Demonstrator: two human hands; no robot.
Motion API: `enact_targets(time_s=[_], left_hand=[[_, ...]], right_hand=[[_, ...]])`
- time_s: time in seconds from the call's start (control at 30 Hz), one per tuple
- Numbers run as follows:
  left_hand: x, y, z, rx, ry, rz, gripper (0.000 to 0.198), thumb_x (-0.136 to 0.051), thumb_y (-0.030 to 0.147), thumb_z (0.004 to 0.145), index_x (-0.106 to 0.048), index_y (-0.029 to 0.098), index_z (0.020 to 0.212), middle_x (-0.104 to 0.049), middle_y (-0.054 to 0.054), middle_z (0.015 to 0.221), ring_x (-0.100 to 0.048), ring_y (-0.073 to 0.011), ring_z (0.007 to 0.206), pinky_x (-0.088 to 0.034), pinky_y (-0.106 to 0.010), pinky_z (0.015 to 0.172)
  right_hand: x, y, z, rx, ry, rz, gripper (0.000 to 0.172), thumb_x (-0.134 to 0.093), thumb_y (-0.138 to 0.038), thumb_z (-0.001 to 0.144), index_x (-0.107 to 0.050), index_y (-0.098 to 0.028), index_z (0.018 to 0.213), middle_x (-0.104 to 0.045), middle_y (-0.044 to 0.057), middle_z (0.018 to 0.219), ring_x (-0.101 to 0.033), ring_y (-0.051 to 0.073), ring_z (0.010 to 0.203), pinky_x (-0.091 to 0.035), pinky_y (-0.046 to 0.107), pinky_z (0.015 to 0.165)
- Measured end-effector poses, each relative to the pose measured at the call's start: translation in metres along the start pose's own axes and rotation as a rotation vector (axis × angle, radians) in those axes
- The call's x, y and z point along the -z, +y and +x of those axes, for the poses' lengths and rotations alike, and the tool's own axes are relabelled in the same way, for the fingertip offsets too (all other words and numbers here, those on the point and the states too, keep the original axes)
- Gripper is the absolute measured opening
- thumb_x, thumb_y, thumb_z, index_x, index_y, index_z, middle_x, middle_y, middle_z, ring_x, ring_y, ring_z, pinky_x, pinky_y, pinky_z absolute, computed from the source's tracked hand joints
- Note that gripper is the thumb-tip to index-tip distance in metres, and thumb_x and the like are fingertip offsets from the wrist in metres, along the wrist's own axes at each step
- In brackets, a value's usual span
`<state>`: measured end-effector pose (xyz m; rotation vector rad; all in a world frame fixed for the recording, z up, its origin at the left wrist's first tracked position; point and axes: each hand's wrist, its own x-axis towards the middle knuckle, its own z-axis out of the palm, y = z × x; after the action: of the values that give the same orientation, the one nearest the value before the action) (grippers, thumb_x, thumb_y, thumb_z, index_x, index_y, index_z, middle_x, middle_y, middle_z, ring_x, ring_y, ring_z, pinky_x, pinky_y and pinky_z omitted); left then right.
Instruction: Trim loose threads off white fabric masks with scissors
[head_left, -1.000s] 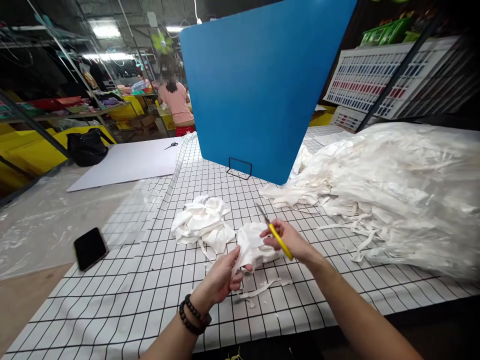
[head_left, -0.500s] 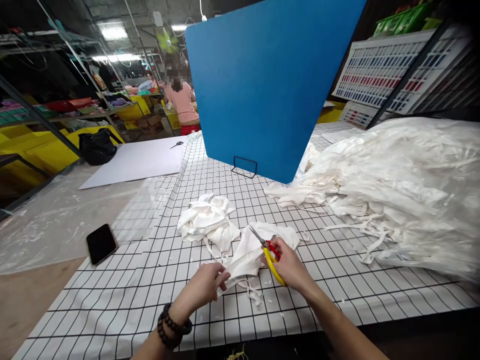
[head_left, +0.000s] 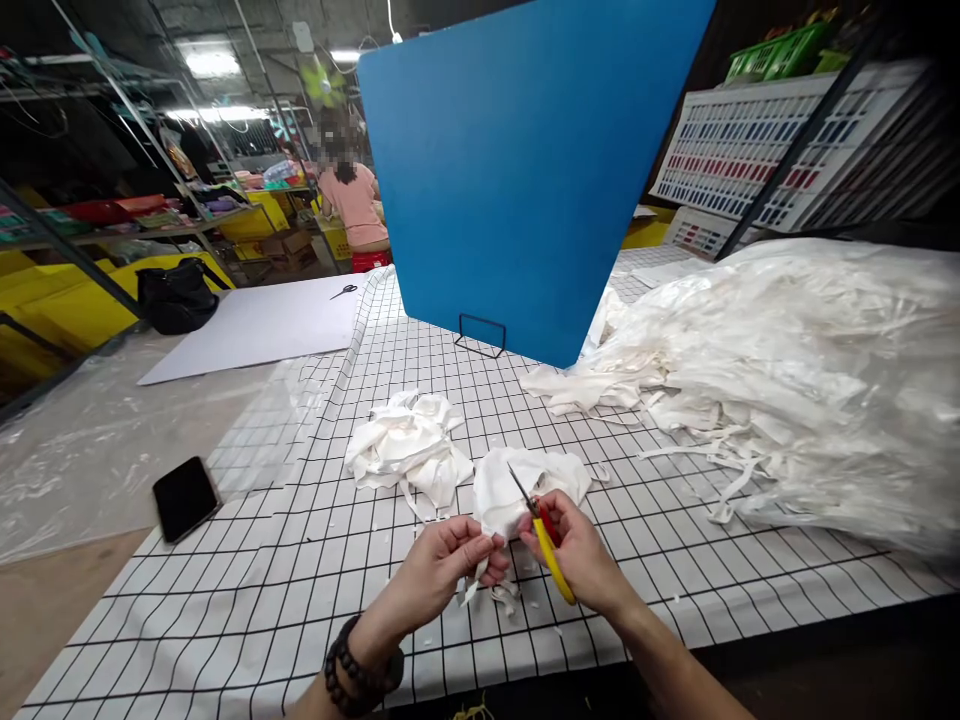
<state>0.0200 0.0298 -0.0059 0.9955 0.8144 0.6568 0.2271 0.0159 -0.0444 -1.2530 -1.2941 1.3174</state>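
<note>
My left hand (head_left: 457, 562) is closed, pinching the near edge of a white cloth piece (head_left: 517, 480) with a short strip hanging below the fingers. In my right hand (head_left: 574, 550) is a pair of scissors (head_left: 553, 555) with red and yellow handles, its dark blades pointing up and left over the cloth. The right fingertips also come close to the cloth; whether they grip it I cannot tell. Left of it lies a crumpled heap of white cloth (head_left: 409, 445). Small white scraps (head_left: 506, 598) are scattered below my hands.
A tall blue board (head_left: 510, 180) stands at the back beside a black wire stand (head_left: 481, 335). Plastic-covered white material (head_left: 810, 390) is piled at right. A phone (head_left: 186, 498) lies at left; black scissors (head_left: 343, 292) rest on a white sheet (head_left: 262, 325). A person (head_left: 356, 205) stands behind.
My left hand has moved right and up along the cloth, now pinching its edge close to my right hand. The scissors have tilted slightly, and the view has shifted a little.
</note>
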Motion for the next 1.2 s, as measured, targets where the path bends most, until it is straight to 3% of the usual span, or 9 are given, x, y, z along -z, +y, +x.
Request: enact_targets(time_s=[0.07,0.17,0.27,0.33,0.4,0.5,0.67,0.9,1.2], left_hand=[[-0.004,0.001,0.004,-0.135,0.104,0.147,0.027,-0.063,0.042,0.087,-0.065,0.015,0.083,-0.066,-0.009,0.094,-0.064,-0.0158,0.074,-0.054,-0.029,0.069],[-0.007,0.004,0.007,-0.279,0.24,0.326,0.028,-0.06,0.044,0.088,-0.065,0.017,0.078,-0.049,-0.013,0.133,-0.065,-0.018,0.082,-0.056,-0.031,0.069],[-0.01,0.007,0.01,-0.325,0.225,0.353,0.03,-0.058,0.043,0.088,-0.062,0.017,0.074,-0.036,-0.014,0.15,-0.064,-0.0141,0.069,-0.056,-0.032,0.065],[-0.012,0.007,0.013,-0.332,0.142,0.278,0.029,-0.058,0.042,0.089,-0.062,0.016,0.076,-0.051,-0.017,0.137,-0.06,-0.0121,0.06,-0.054,-0.031,0.06],[-0.013,0.005,0.017,-0.34,0.071,0.208,0.026,-0.058,0.039,0.09,-0.063,0.016,0.08,-0.067,-0.013,0.103,-0.06,-0.0142,0.062,-0.052,-0.03,0.061],[-0.015,0.003,0.021,-0.37,0.043,0.247,0.021,-0.058,0.034,0.091,-0.066,0.016,0.085,-0.063,-0.005,0.075,-0.061,-0.0173,0.069,-0.05,-0.029,0.066],[-0.014,0.006,0.019,-0.402,0.074,0.413,0.022,-0.056,0.03,0.092,-0.067,0.018,0.079,-0.063,-0.004,0.073,-0.061,-0.017,0.07,-0.047,-0.028,0.07],[-0.012,0.006,0.018,-0.413,0.056,0.456,0.021,-0.055,0.028,0.093,-0.069,0.018,0.08,-0.061,-0.003,0.073,-0.061,-0.0166,0.068,-0.048,-0.028,0.069],[-0.011,-0.001,0.019,-0.364,0.023,0.334,0.019,-0.057,0.028,0.092,-0.068,0.017,0.08,-0.059,-0.003,0.072,-0.06,-0.0147,0.063,-0.05,-0.027,0.064]], right_hand=[[0.009,-0.006,-0.002,-0.019,-0.009,-0.049,0.029,-0.072,-0.033,0.078,-0.045,-0.024,0.087,-0.063,0.0,0.086,-0.06,0.016,0.078,-0.049,0.028,0.071],[0.021,-0.021,-0.012,-0.028,-0.026,-0.241,0.035,-0.075,-0.034,0.074,-0.042,-0.025,0.082,-0.052,-0.006,0.071,-0.049,0.013,0.063,-0.042,0.024,0.057],[0.028,-0.037,-0.022,-0.023,-0.032,-0.457,0.037,-0.075,-0.041,0.073,-0.042,-0.025,0.082,-0.046,-0.007,0.064,-0.042,0.012,0.057,-0.036,0.024,0.053],[0.03,-0.045,-0.027,-0.019,-0.036,-0.561,0.039,-0.075,-0.046,0.071,-0.044,-0.025,0.083,-0.05,-0.006,0.066,-0.044,0.013,0.058,-0.036,0.024,0.053],[0.03,-0.051,-0.029,-0.012,-0.036,-0.642,0.041,-0.075,-0.05,0.069,-0.046,-0.026,0.084,-0.055,-0.005,0.068,-0.048,0.015,0.059,-0.036,0.025,0.053],[0.029,-0.056,-0.028,0.005,-0.029,-0.72,0.041,-0.075,-0.051,0.067,-0.047,-0.026,0.082,-0.058,-0.004,0.069,-0.051,0.016,0.06,-0.037,0.026,0.054],[0.026,-0.06,-0.026,0.037,-0.02,-0.759,0.037,-0.074,-0.047,0.067,-0.049,-0.025,0.082,-0.061,-0.002,0.072,-0.054,0.017,0.061,-0.037,0.026,0.055],[0.024,-0.064,-0.025,0.059,-0.031,-0.827,0.036,-0.071,-0.051,0.071,-0.046,-0.026,0.08,-0.061,-0.001,0.071,-0.056,0.018,0.061,-0.034,0.027,0.054],[0.021,-0.064,-0.028,0.058,-0.01,-0.847,0.034,-0.069,-0.048,0.073,-0.046,-0.025,0.079,-0.058,-0.003,0.064,-0.052,0.017,0.055,-0.031,0.027,0.052]])
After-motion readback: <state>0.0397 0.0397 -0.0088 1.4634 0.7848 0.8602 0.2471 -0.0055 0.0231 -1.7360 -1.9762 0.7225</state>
